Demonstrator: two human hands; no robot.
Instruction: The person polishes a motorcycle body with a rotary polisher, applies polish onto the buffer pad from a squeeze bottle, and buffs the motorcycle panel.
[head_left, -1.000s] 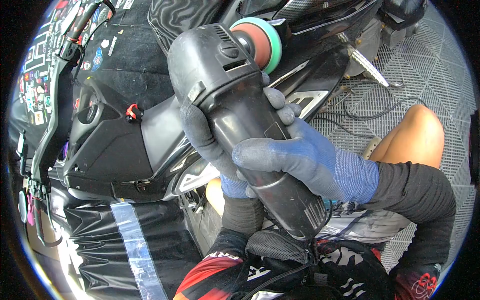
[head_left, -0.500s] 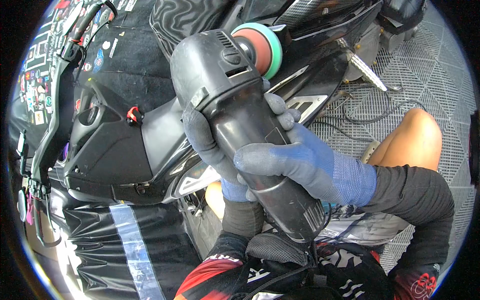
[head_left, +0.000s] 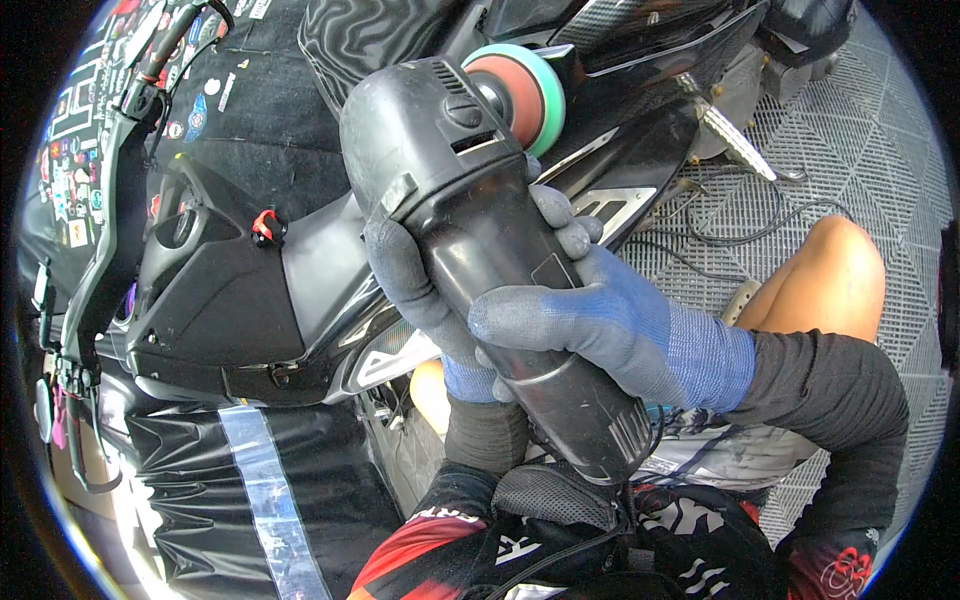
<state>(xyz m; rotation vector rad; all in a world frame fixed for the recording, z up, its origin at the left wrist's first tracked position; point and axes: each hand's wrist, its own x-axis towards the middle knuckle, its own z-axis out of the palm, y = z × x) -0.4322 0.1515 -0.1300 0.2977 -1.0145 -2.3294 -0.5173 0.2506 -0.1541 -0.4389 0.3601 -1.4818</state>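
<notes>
A black power polisher (head_left: pixel 480 230) is held diagonally in both gloved hands, its head toward the upper left. Its round pad (head_left: pixel 530 98), reddish with a green rim, faces the dark side panels of a scooter (head_left: pixel 630 130); whether it touches them I cannot tell. My left hand (head_left: pixel 415 285), in a grey and blue glove, wraps the polisher's body from the left and beneath. From the right, my right hand (head_left: pixel 610 320) grips the same body, thumb across the top and fingertips partly hidden behind.
Handlebars (head_left: pixel 110 230) and a front panel (head_left: pixel 220 300) stand at left. A black sheet with a clear strip (head_left: pixel 270 500) lies lower left. A cable (head_left: pixel 740 232) runs over the grey grid floor (head_left: pixel 820 150), near my bare knee (head_left: pixel 840 260). A metal kickstand (head_left: pixel 738 145) juts out upper right.
Compared with a second ago, the polisher and both hands sit very slightly lower and to the right in view. The grip is unchanged.
</notes>
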